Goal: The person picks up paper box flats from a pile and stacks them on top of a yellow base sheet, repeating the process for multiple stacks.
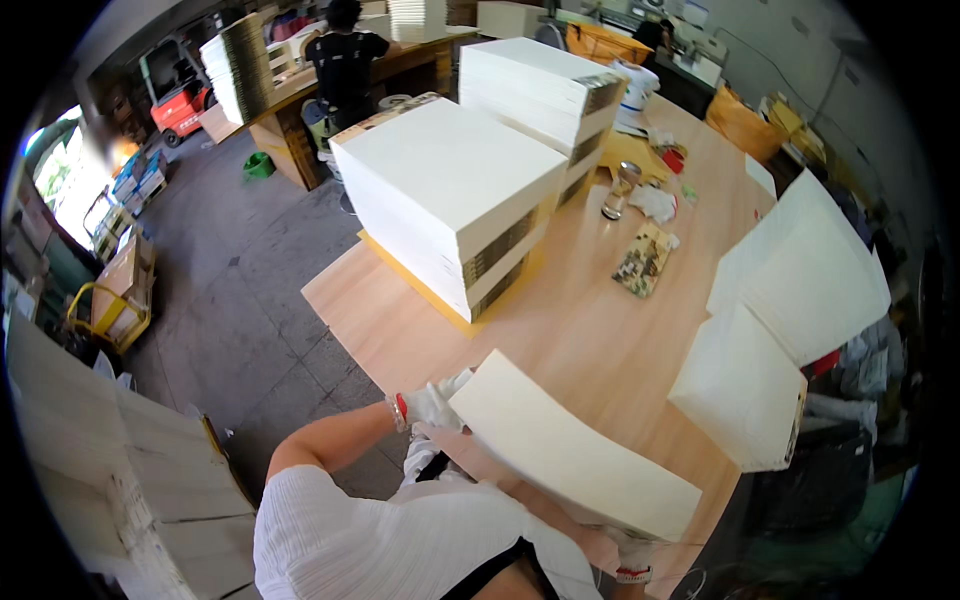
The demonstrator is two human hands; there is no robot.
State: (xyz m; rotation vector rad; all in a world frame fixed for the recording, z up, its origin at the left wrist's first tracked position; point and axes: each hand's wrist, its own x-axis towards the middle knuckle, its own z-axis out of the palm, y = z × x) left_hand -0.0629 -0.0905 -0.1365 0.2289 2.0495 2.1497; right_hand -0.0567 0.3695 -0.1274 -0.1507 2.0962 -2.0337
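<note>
A long cream-white sheet of card (570, 440) is held in front of my body at the near edge of the table, bowed slightly along its length. My left hand (436, 402), in a white glove, is closed on its left end. At the other end, my right hand (632, 550) grips near the lower right corner, its fingers mostly hidden by the card. Beyond the card, a tall block of stacked white sheets (450, 165) with dark printed patches on its side rests on a yellow board (415, 283).
A second white stack (535, 85) stands behind the first. On the wooden table (570, 310) lie a patterned booklet (645, 260), a glass jar (620, 190) and a crumpled white cloth (655, 204). Large white sheets (800, 270) lean at the right edge. Another person (345, 65) works at a far table.
</note>
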